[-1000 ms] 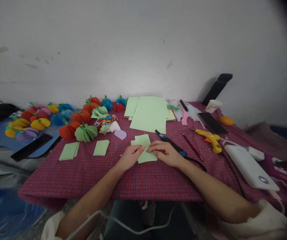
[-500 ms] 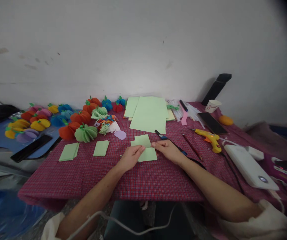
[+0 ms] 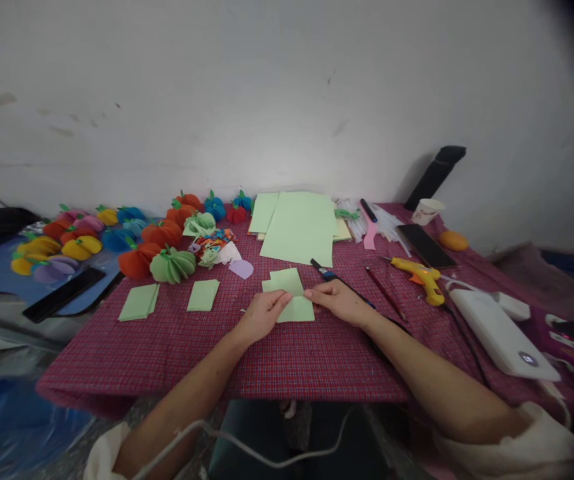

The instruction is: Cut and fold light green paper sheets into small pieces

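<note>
Now L hand (image 3: 261,313), R hand (image 3: 339,301), each grip pinching green paper (image 3: 297,309), cup (image 3: 425,211) interior hidden

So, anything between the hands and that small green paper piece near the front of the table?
Nothing visible. The left hand and right hand both touch the small light-green paper rectangle lying on the red checked tablecloth. The dark blue-handled tool lies behind the right hand, off to the side, not between.
</note>
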